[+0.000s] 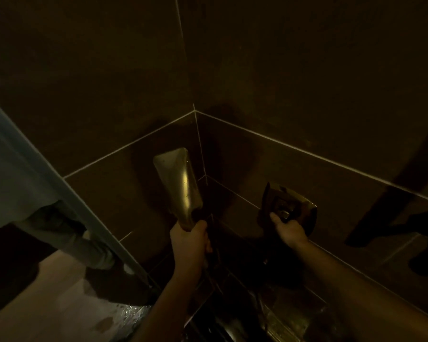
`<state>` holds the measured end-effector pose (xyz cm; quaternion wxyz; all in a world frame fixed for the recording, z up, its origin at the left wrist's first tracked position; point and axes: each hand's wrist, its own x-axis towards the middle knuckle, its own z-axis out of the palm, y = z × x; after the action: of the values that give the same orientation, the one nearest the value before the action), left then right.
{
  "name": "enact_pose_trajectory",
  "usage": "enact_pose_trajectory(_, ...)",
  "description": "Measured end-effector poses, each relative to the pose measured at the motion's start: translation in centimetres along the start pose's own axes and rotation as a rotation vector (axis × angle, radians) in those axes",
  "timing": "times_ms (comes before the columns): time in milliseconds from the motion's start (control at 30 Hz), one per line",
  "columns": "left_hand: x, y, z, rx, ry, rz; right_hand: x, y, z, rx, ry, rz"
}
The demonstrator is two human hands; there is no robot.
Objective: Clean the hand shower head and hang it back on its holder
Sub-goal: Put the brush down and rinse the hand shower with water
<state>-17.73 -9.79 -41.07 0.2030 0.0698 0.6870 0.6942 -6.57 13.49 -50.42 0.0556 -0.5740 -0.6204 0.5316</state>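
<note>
Left hand (189,236) wraps the handle end of the hand shower head (177,183), fingers curled round it; head points up and slightly left of the grip, long axis near-vertical in centre frame, broad face catching a dull highlight. Right hand (288,229) is on the wall fitting (288,206) at centre right, fingers curled onto its lower edge near a small bright metal part; too dark to tell if this fitting is the holder or a mixer control. Fitting lies right of the shower head, at about the level of the grip, the two well apart.

Judgement: if that fitting is the holder, the head must travel rightward across the tiled corner (200,154); left hand carries it, right hand is already at the target. Right forearm lies below that path, not across it.

Surroundings: dark wall tiles with pale grout lines, glass screen edge (67,191) at left, wet pale floor at lower left. Hose not clearly visible.
</note>
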Motion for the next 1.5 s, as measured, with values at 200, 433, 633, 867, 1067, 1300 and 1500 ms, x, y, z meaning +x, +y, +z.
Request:
enact_pose_trajectory(200, -0.9, 0.0, -0.3, -0.01, 0.024, -0.018, 1.0, 1.2, 1.0, 0.296, -0.082, 0.124)
enact_pose_trajectory(433, -1.4, 0.2, -1.5, -0.021, 0.05, -0.03, 1.3, 0.3, 1.4, 0.28, 0.014, 0.235)
enact_pose_trajectory(633, -1.5, -0.2, -2.5, 0.017, 0.079, -0.008, 0.7, -0.7, 0.8, 0.151, 0.04, 0.219)
enact_pose_trajectory(867, -1.9, -0.4, -3.1, -0.027, 0.093, -0.031, 1.4, -1.1, 0.4, -0.005, 0.075, 0.206)
enact_pose_trajectory(1067, -1.6, -0.6, -3.4, -0.006, 0.073, -0.014, 1.2, -1.6, 0.3, -0.029, 0.042, 0.173)
enact_pose_trajectory(1300, -1.5, -0.8, -3.5, 0.007, 0.085, -0.023, 1.4, -1.6, 0.1, -0.007, 0.036, 0.185)
enact_pose_trajectory(1500, -1.1, -1.0, -3.5, 0.03, 0.138, -0.002, 2.3, -1.1, -0.2, 0.014, 0.009, 0.18)
